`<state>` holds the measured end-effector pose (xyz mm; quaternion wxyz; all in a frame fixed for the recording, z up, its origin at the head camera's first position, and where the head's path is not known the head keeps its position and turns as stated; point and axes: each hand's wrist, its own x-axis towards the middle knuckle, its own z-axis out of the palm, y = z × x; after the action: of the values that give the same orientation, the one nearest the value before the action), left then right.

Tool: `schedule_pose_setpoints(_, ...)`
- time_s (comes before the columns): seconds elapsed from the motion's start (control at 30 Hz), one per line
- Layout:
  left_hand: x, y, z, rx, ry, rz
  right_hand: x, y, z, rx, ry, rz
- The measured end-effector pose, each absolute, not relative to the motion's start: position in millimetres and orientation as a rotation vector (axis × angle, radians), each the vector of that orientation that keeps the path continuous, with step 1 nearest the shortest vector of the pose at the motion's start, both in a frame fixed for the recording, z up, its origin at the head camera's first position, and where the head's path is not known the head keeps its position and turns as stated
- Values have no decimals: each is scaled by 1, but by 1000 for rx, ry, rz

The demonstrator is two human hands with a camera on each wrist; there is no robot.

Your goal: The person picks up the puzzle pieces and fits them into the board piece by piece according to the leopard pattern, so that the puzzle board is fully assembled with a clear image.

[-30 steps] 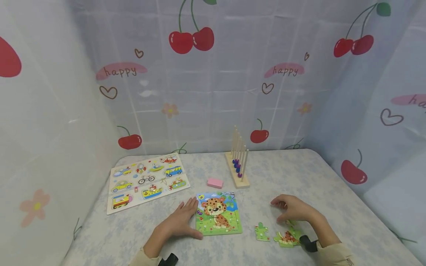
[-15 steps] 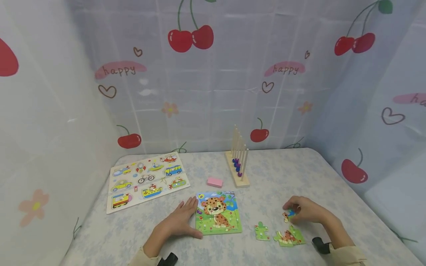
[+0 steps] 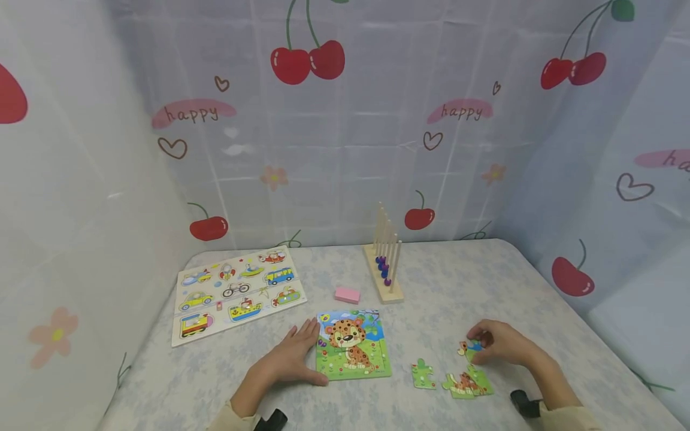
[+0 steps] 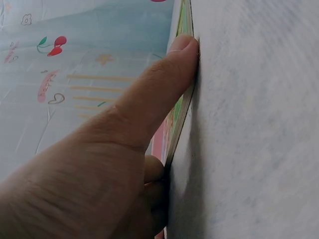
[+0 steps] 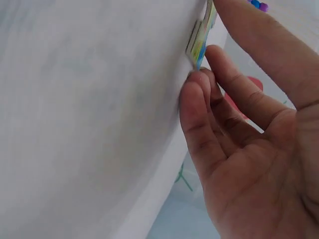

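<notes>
My left hand (image 3: pixel 291 358) lies flat at the left side of a square leopard puzzle (image 3: pixel 353 350), thumb along its near corner. In the left wrist view the thumb (image 4: pixel 164 74) rests against the edge of the puzzle board (image 4: pixel 180 119). On the right, my right hand (image 3: pixel 504 344) pinches a small blue and green jigsaw piece (image 3: pixel 471 353) between thumb and fingers, close over the table. Joined leopard jigsaw pieces (image 3: pixel 466 384) lie just nearer, and a single green piece (image 3: pixel 423 375) lies to their left. From the right wrist, the piece (image 5: pixel 198 47) shows edge-on beside the fingertips.
A vehicle peg puzzle board (image 3: pixel 237 293) lies at the back left. Behind the leopard puzzle are a pink block (image 3: pixel 347 295) and a wooden peg stand (image 3: pixel 384 269) with purple and blue beads. Patterned curtains surround the table (image 3: pixel 447 281).
My right hand has moved to the right and brought its fingers around the blue and green jigsaw piece, which has turned slightly. My left hand stays at the leopard puzzle.
</notes>
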<state>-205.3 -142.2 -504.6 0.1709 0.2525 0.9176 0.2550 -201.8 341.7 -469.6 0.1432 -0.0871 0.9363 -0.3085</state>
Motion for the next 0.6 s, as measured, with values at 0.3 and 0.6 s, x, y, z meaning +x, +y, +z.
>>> schedule_pose_setpoints(0.3, -205, -143, -500, 720, 2605, 721, -195, 351, -467, -250, 2648, -932)
schedule_pose_setpoints(0.6, -203, -142, -498, 717, 2606, 729, -194, 350, -470, -169, 2652, -947)
